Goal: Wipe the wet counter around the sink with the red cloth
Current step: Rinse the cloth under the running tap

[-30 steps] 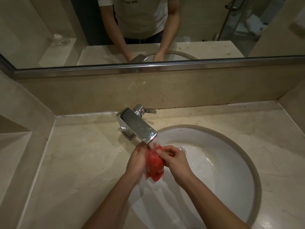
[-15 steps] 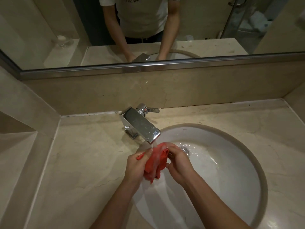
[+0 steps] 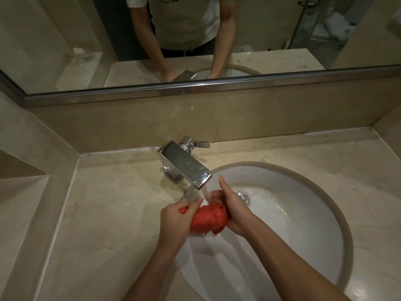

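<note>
Over the white sink (image 3: 303,224), both hands' grip clamps the bunched, soaked red cloth (image 3: 209,218)

Bench: the beige marble-look stone bench (image 3: 112,213) around the basin is smooth and semi-glossy, with faint brown veining; the upstand behind it is the same stone. Basin: the round white ceramic sink (image 3: 303,231) is glazed and glossy, its surface wet and shining near the metal drain. Tap: the square chrome-plated metal faucet (image 3: 186,168) is mirror-bright but spotted with dull water marks (heaviest toward the spout end). Cloth: the bunched red cloth (image 3: 209,218) is soft woven fabric, matt, with a fine nubbly texture, and it looks soaked. Mirror: the wall mirror (image 3: 65,29) is clear glass edged by a brushed, satin metal strip.
</note>
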### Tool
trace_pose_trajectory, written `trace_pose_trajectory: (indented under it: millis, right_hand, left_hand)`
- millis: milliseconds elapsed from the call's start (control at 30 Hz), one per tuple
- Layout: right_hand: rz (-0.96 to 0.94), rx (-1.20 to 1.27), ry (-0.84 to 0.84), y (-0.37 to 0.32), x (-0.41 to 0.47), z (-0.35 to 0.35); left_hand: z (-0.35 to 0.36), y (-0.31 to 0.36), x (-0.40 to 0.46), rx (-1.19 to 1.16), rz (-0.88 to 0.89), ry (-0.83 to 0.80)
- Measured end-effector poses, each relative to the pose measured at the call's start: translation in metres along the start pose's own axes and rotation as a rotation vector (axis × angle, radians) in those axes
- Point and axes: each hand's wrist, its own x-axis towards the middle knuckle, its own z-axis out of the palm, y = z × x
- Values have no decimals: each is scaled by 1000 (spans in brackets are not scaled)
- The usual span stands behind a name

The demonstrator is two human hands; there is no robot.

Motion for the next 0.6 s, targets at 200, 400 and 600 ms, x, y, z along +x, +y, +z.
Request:
trace_pose_trajectory:
  millis: [200, 400, 600]
  right_hand:
    - [-296, -368, 330, -8, 5, 10]
    - [-237, -64, 316, -26, 19, 30]
    - [-294, 7, 377, -27, 33, 42]
  left_hand:
    - [19, 4, -5, -137, -15, 147]
    - [23, 11, -12, -249, -121, -19]
    - [8, -15, -19, -95, 44, 32]
